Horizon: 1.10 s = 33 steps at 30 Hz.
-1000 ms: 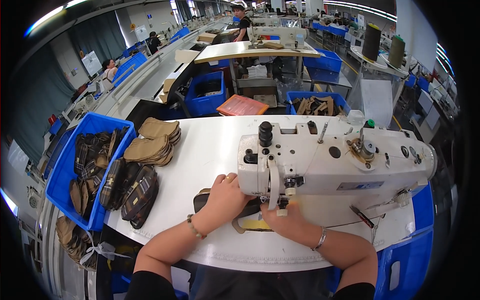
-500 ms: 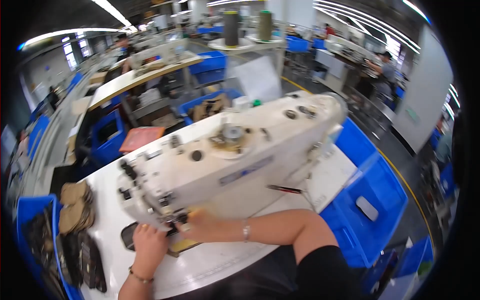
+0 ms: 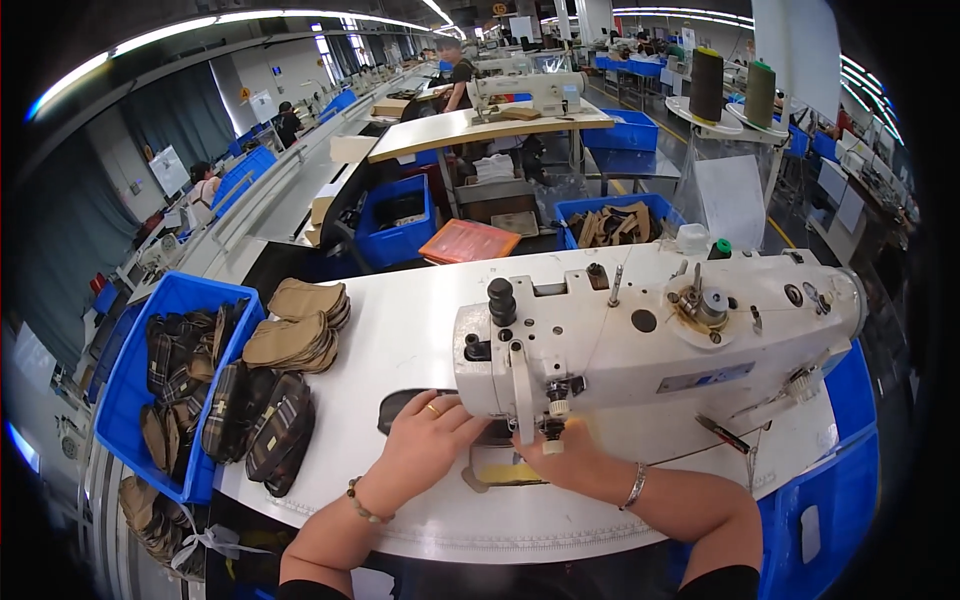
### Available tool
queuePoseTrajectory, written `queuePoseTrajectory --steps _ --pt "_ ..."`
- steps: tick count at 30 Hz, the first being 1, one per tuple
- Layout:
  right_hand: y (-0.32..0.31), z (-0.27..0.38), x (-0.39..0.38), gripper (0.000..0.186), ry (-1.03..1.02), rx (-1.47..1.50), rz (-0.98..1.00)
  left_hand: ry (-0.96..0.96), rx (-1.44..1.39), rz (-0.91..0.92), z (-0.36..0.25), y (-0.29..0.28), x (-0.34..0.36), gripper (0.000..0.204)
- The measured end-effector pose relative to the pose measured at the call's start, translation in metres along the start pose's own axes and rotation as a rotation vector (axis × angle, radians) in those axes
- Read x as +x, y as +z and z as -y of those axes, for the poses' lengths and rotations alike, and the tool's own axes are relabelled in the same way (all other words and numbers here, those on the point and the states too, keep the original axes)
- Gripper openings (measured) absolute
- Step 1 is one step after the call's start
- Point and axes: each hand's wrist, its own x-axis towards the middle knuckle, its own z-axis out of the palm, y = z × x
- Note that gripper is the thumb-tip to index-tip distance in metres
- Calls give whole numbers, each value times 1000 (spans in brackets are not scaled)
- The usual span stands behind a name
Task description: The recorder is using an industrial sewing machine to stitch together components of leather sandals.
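Note:
A white industrial sewing machine (image 3: 620,345) stands across the white table. At its needle end lies a dark, rounded fabric piece (image 3: 398,408), partly under the machine head. My left hand (image 3: 425,440), with a ring and a beaded bracelet, is closed on this piece, its fingertips bent against the edge. My right hand (image 3: 570,462), wearing a silver bracelet, reaches to the needle area from the right. The machine head's knobs hide its fingertips and whatever they touch. Below the hands, a yellowish strip (image 3: 508,472) shows in the opening by the needle plate.
Left of the hands are dark plaid pouches (image 3: 280,432), stacked brown fabric pieces (image 3: 295,335) and a filled blue bin (image 3: 118,430). Black-handled tweezers or snips (image 3: 722,432) lie right. Thread cones (image 3: 706,88) stand behind. A co-worker (image 3: 458,78) is further back.
My view has swung left, so the machine and hands appear further right and more of the left bin shows. Both hands stay at the needle end, and the dark piece is still under the left one.

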Motion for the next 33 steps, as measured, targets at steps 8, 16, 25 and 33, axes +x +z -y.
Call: queuePoseTrajectory --steps 8,16,25,33 --pt "-7 3 7 6 -46 180 -237 61 -24 -89 -10 34 5 26" --pt "-14 10 7 17 -124 -196 -184 8 -104 -74 -3 47 1 18" --pt "-22 11 11 16 -214 -407 -26 73 -207 -79 4 46 4 20" --pt "-17 4 9 9 -242 -347 2 95 -231 -38 9 47 5 23"
